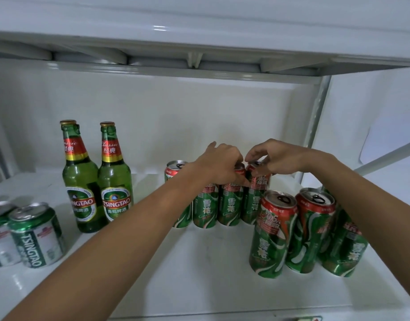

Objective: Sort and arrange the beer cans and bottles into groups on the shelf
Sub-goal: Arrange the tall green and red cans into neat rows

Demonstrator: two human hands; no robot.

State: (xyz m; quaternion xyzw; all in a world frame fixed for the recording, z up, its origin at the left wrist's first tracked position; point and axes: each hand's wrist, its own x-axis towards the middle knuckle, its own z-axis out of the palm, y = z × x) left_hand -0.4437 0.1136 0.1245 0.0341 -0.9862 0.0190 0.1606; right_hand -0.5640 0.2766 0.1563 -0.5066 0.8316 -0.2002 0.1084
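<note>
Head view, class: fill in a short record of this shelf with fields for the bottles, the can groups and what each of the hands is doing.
bottles: two green Tsingtao bottles, upright, side by side, left of centre
short cans: white-and-green Tsingtao cans, front left
back row: tall green Snow cans, upright, at centre
front group: three more Snow cans, front right
left hand: grips the top of a back-row can
right hand: grips the top of the neighbouring can
shelf: white

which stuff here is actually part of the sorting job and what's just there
Job: two green bottles; short Tsingtao cans; tall green-and-red cans, back row and front group; left hand and right hand on back-row can tops.

Just there: white shelf; upper shelf.
</note>
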